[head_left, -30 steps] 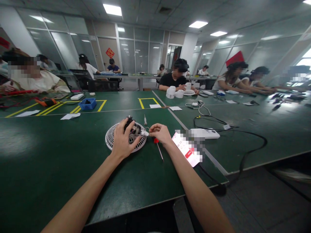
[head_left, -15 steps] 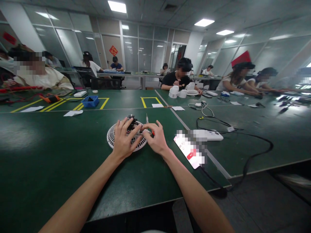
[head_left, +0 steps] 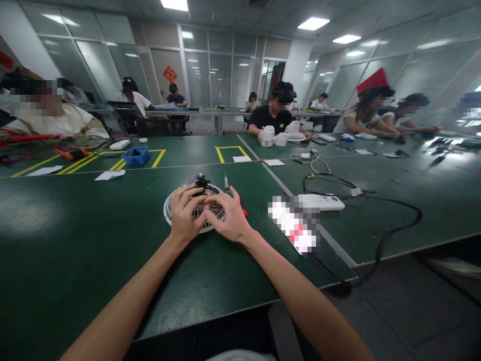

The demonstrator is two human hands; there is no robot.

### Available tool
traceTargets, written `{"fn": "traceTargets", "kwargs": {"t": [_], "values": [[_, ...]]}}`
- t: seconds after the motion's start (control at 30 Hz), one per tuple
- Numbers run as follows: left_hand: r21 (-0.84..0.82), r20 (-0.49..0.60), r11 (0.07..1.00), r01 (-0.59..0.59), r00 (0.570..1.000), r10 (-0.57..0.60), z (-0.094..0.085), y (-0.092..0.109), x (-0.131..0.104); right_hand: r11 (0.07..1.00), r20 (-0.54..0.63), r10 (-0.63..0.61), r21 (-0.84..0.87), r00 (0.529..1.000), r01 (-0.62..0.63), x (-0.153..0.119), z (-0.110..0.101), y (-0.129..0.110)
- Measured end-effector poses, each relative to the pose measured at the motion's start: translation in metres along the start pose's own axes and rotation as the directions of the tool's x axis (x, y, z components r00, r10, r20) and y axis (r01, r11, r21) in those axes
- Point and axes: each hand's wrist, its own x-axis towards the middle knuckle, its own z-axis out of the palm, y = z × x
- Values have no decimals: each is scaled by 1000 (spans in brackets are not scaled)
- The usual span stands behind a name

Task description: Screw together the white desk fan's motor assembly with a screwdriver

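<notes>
A round white grille [head_left: 168, 214] lies on the green table, with a black mechanism [head_left: 202, 181] and thin wires on top. My left hand [head_left: 185, 213] is over the grille's left part, its fingers curled against the parts there. From the right, my right hand [head_left: 227, 214] reaches over the grille, thumb and fingers closed near my left thumb. What both pinch is too small and covered to make out. A slim tool with a clear shaft [head_left: 226, 181] lies just beyond my right hand, and a bit of red [head_left: 245, 213] shows beside that hand.
A lit phone [head_left: 293, 228] and a white power strip [head_left: 321, 202] lie to the right, with black cables [head_left: 398, 200] beyond. At the back left sits a blue bin [head_left: 136, 156]. A person in black [head_left: 272, 118] sits across the table by white parts.
My right hand has moved left over the grille, and its fingers have come together with those of my left hand. My left hand's spread fingers have curled in. The view has shifted slightly.
</notes>
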Motion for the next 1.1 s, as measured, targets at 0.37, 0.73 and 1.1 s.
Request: {"fn": "traceTargets", "kwargs": {"t": [0.37,0.73,1.1], "values": [[-19,-24,1000,-10,1000,10,-1,0,1,999,15,-16,44,1000,15,-2,3,-2],[-11,-160,992,-122,980,119,4,-3,3,999,-52,37,31,998,-35,8,-6,5],[-28,-179,996,-82,981,76,3,-2,4,611,-27,710,-473,703,-635,14,-34,32]]}}
